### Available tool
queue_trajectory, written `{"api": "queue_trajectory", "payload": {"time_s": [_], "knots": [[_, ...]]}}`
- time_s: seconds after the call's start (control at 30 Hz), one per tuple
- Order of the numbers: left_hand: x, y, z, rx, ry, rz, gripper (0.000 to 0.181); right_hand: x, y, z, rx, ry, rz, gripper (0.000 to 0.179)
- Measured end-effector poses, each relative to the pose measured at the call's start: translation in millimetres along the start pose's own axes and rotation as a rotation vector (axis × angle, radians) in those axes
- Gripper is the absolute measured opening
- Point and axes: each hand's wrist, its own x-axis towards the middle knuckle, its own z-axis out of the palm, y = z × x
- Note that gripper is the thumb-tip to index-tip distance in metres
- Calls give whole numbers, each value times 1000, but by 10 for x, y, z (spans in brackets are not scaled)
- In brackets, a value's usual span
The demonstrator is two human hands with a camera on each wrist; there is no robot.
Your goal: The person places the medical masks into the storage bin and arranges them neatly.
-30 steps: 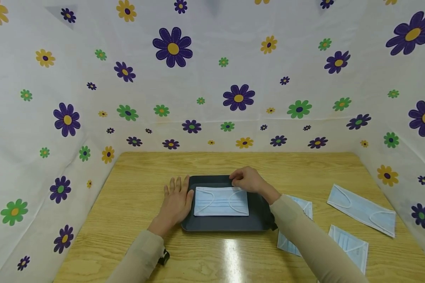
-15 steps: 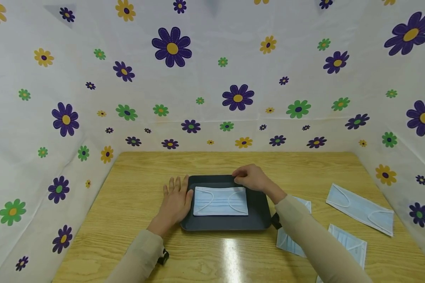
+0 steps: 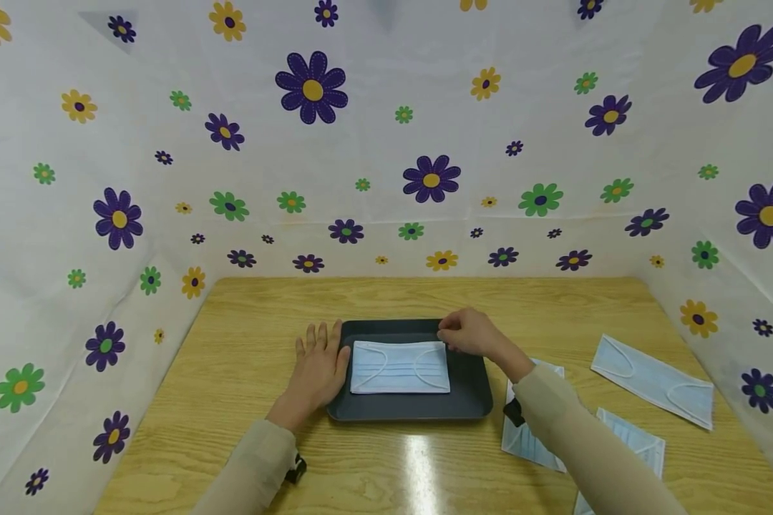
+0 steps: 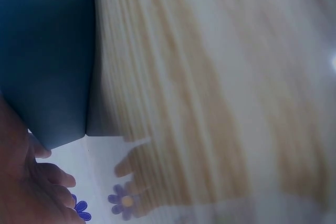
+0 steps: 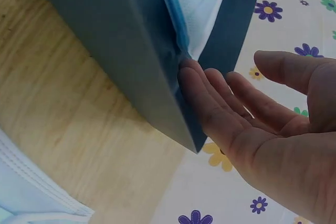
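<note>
A light blue face mask with white ear loops lies flat in a dark grey tray. My left hand rests along the tray's left edge with its fingers extended. In the left wrist view, its fingers show beside the tray wall. Over the tray's back right part is my right hand, near the mask's upper right corner. The right wrist view shows its fingertips at the corner of the mask, with the thumb held apart from the fingers. Whether they touch the mask I cannot tell.
On the wooden table, a face mask lies partly under my right forearm. Another mask is at the far right, and one nearer, partly covered by the sleeve. A flower-patterned cloth encloses the back and sides.
My right hand has moved rightward from the mask's top edge, away from the tray's back middle. The left hand, tray and mask have stayed in place.
</note>
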Motion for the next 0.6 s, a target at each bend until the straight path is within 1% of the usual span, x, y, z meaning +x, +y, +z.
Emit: {"api": "queue_trajectory", "payload": {"time_s": [0.13,0.37,0.6], "knots": [[0,4,-6,0,-2,-1,65,-27,11,35,5,-2,-12,32],[4,1,6,10,-2,0,65,-14,52,73,5,5,-31,32],[1,-2,10,0,3,1,64,-59,60,39,29,25,-47,33]]}}
